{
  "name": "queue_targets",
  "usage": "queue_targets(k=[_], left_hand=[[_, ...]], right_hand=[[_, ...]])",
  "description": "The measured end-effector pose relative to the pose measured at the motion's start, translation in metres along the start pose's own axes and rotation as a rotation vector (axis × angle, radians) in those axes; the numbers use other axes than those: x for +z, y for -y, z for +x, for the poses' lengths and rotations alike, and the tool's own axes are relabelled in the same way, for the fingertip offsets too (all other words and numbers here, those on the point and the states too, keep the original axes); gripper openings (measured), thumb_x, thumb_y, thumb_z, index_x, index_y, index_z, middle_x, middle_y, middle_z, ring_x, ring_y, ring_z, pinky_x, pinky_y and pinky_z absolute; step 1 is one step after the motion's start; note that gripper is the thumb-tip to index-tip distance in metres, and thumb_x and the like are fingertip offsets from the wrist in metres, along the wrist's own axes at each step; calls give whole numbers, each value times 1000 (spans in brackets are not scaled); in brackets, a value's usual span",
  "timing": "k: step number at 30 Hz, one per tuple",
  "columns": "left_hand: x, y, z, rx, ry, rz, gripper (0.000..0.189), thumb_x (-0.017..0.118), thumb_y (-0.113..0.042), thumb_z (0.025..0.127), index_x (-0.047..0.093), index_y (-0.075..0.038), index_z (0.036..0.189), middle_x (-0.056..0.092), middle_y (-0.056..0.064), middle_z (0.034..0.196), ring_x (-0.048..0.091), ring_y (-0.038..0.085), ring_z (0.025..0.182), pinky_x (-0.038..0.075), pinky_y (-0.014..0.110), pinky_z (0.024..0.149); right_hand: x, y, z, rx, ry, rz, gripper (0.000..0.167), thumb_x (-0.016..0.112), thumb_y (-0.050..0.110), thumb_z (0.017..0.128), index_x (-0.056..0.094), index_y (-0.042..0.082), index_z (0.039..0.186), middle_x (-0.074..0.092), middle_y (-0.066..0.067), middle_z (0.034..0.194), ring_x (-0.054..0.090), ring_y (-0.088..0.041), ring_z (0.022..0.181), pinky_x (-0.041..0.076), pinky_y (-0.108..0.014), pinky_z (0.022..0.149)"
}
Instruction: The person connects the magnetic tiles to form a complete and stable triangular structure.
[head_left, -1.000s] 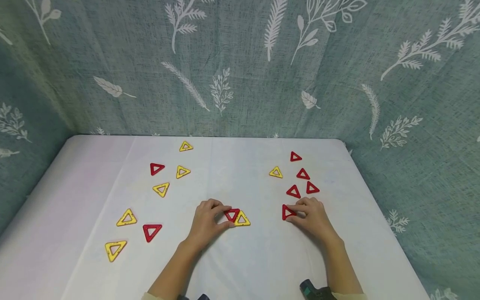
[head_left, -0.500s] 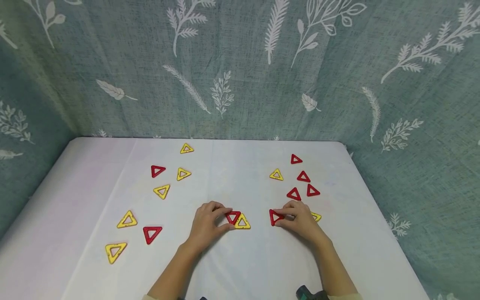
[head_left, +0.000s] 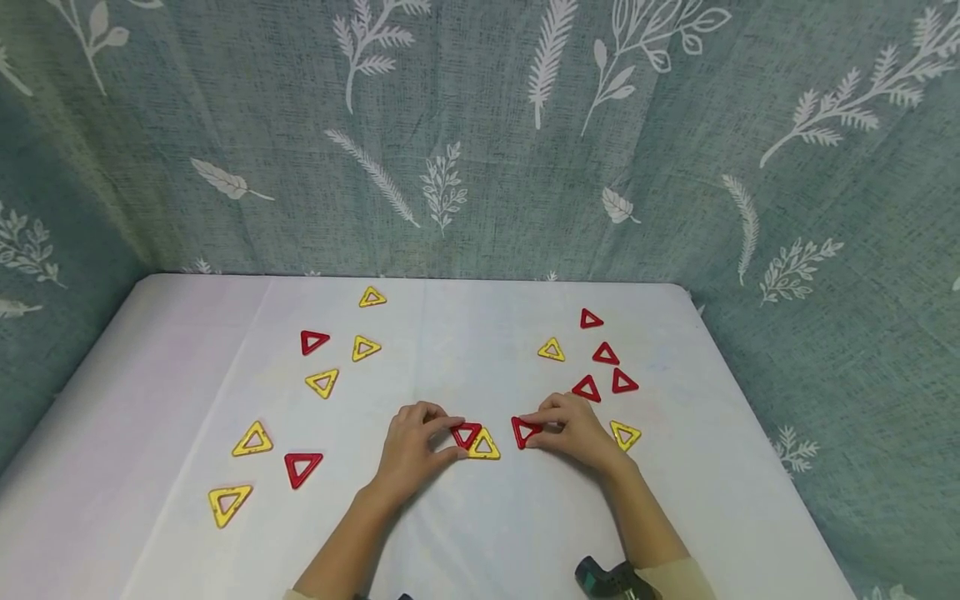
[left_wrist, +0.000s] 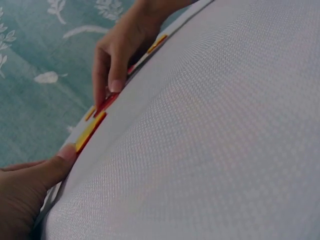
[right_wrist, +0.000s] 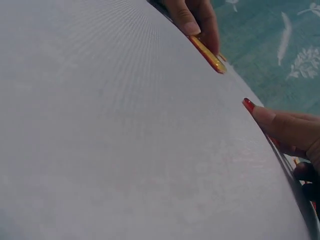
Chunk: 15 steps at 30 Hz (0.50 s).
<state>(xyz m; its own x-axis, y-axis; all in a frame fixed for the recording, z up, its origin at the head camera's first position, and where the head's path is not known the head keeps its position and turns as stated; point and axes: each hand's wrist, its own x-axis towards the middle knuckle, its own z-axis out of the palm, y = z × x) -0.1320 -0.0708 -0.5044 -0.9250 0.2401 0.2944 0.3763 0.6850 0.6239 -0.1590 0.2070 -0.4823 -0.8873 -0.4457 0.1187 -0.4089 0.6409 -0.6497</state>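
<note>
In the head view, my left hand (head_left: pixel 420 442) holds a red hollow triangle tile (head_left: pixel 468 426) and a yellow triangle tile (head_left: pixel 486 457) that lie side by side, edges touching. The index finger is at the red one's corner, the thumb at the yellow one's lower left corner. To the right, my right hand (head_left: pixel 573 429) pinches another red triangle tile (head_left: pixel 516 433) between thumb and fingers. A small gap separates that tile from the yellow one. The left wrist view shows the yellow tile (left_wrist: pixel 90 132) edge-on beside the left thumb.
Behind the right hand lies a loose yellow triangle (head_left: pixel 626 427). Farther back on the right is a cluster of red triangles (head_left: pixel 606 362) with one yellow. Several red and yellow triangles (head_left: pixel 303 457) are scattered on the left. Patterned green cloth (head_left: pixel 510 167) hangs behind the white table (head_left: pixel 465 533).
My right hand has slid its red triangle leftward across the table, closer to the joined pair. A yellow triangle it covered now shows behind it. My left hand stays in place.
</note>
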Motion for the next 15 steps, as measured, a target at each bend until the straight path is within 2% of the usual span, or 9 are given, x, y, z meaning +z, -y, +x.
queue_targets(k=[9, 15], left_hand=[[0, 1, -1, -4, 10, 12, 42, 84, -30, 69, 73, -21, 108, 55, 0, 102, 46, 21, 102, 38, 41, 88], [-2, -2, 0, -21, 29, 10, 42, 83, -30, 70, 72, -20, 109, 55, 1, 103, 46, 22, 103, 38, 42, 89]], right_hand=[[0, 4, 19, -70, 128, -70, 34, 79, 29, 76, 73, 21, 109, 56, 9, 89, 42, -7, 83, 35, -28, 74], [3, 6, 27, -123, 154, -107, 36, 80, 28, 75, 73, 20, 109, 57, 8, 89, 42, -7, 82, 33, -31, 76]])
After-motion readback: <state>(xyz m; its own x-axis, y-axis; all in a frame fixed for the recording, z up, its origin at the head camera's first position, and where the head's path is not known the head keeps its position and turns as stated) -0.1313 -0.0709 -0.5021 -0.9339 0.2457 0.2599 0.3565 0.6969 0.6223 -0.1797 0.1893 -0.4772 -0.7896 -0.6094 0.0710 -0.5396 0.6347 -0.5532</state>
